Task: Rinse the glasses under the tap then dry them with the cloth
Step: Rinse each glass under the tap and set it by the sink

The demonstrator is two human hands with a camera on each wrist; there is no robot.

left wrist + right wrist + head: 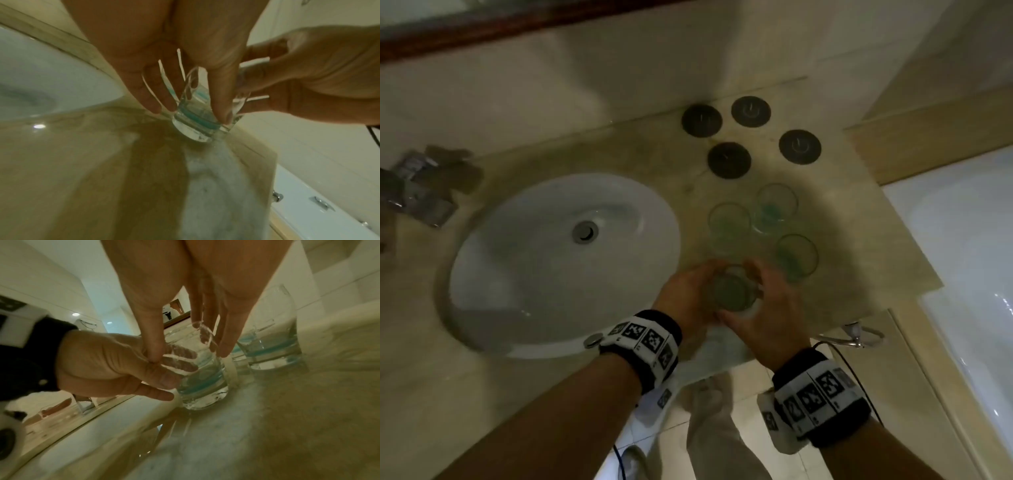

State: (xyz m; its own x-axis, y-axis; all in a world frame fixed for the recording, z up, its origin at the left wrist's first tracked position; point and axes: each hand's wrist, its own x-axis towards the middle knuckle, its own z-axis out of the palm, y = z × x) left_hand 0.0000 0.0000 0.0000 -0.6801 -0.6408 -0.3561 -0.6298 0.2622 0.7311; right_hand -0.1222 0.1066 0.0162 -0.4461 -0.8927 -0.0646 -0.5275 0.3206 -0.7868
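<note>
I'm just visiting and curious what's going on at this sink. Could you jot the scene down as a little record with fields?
place: beige stone counter with a white basin
held glass: clear glass with a blue band, upright, base on the counter
left hand: fingers curled round the held glass
right hand: fingers round the same glass from the other side
other glasses: three stand behind it
dark round discs: four near the wall
cloth: pale cloth at the counter edge
tap: not in view

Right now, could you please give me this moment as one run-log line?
left hand: holds glass | right hand: holds same glass | glass: upright on counter beside sink | three glasses stand behind
</note>
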